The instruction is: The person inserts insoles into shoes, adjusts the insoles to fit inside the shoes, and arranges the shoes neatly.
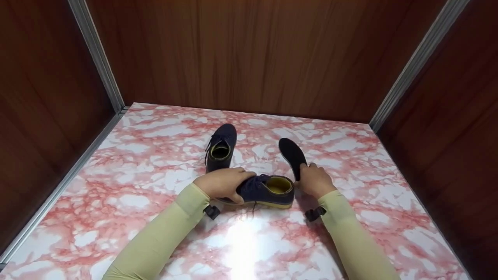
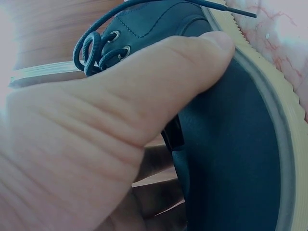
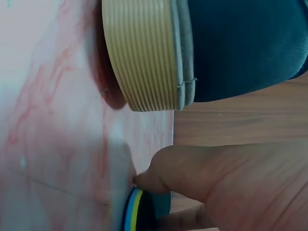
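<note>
My left hand [image 1: 223, 182] grips the front part of a dark navy lace-up shoe [image 1: 280, 200], its thumb laid across the toe. The shoe lies sideways with its heel to the right and its yellow-lined opening facing up. The left wrist view shows the lace [image 2: 94, 50] and ridged tan sole [image 2: 291, 159]. Just right of the heel, my right hand [image 1: 316, 179] pinches the near end of a black insole [image 1: 291, 152]. Blue and yellow layers show on the insole edge [image 3: 132, 211] in the right wrist view. Fingers partly hide that end.
A second navy shoe [image 1: 225, 134] stands behind my left hand, toe pointing away, laces hanging at its left. The red-and-white marbled tabletop [image 1: 155, 233] is bounded by brown wood-grain panels [image 1: 249, 54] at the back and both sides, with metal corner posts [image 1: 97, 54].
</note>
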`<control>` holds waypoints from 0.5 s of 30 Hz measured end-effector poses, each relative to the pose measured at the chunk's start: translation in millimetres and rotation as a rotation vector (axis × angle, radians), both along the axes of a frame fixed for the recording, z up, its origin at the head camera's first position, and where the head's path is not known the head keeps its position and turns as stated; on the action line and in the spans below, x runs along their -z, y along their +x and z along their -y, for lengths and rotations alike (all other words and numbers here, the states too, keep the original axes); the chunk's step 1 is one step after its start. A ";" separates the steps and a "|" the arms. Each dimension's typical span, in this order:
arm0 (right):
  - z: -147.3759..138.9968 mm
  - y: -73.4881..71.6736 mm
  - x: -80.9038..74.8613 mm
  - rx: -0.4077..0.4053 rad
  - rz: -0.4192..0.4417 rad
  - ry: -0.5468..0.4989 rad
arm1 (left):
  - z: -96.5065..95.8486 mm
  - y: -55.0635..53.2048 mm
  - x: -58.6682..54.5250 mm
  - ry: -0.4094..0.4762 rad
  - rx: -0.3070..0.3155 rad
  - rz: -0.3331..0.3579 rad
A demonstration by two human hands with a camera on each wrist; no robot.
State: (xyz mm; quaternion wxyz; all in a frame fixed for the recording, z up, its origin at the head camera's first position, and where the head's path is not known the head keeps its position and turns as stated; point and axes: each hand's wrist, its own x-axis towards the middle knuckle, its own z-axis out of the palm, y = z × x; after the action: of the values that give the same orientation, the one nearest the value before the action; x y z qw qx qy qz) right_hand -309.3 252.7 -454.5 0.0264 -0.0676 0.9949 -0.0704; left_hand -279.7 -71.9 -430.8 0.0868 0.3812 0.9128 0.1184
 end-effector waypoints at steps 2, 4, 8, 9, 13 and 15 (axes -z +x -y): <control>-0.3 -0.3 0.6 -0.003 -0.006 -0.001 | 0.2 0.4 -0.7 -0.001 0.001 0.004; -0.2 -0.6 1.0 -0.004 -0.010 -0.001 | 0.5 0.6 -0.9 0.000 0.003 0.004; 0.2 -1.1 1.4 0.010 -0.018 -0.003 | 0.3 0.4 -0.7 0.001 0.007 0.004; 0.2 -1.6 1.5 0.015 -0.018 0.000 | 0.1 0.0 -0.5 0.001 0.008 0.002; -0.8 -3.7 1.5 0.030 -0.028 0.002 | -0.3 -1.2 -0.4 -0.006 0.008 0.002; -1.4 -4.1 0.5 0.022 -0.034 0.003 | -0.2 -1.2 -0.9 -0.013 0.004 0.005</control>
State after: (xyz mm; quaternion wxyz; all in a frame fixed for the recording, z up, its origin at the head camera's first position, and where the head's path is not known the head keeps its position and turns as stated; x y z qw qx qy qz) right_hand -313.4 254.1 -455.0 0.0087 -0.0576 0.9960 -0.0682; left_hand -280.9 -71.7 -429.9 0.0916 0.3820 0.9126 0.1133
